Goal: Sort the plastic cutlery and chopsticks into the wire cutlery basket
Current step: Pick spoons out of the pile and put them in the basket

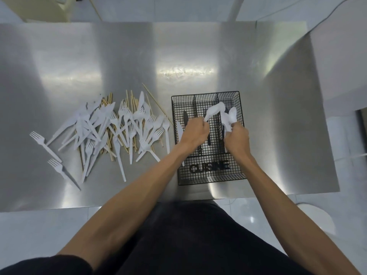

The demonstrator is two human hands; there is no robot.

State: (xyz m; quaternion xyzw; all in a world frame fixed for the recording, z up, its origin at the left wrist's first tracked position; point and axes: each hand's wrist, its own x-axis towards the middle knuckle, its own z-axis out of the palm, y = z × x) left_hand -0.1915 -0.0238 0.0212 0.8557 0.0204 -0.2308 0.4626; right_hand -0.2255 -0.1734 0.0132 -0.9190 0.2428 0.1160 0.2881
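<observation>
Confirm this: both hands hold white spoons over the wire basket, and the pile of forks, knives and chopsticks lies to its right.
Wrong side. The head view shows the pile left of the wire basket, not right. The left hand and right hand do hold white spoons over it.

Both forearms (139,187) bare all the way past the near edge of the table (198,46). Left hand (195,133) and right hand (237,138) bare, fingers uncovered. Below the table's near edge: plain black garment (188,235), smooth fabric. Black sleeve (39,264), rounded hem, left of the garment, well below the table.
</observation>
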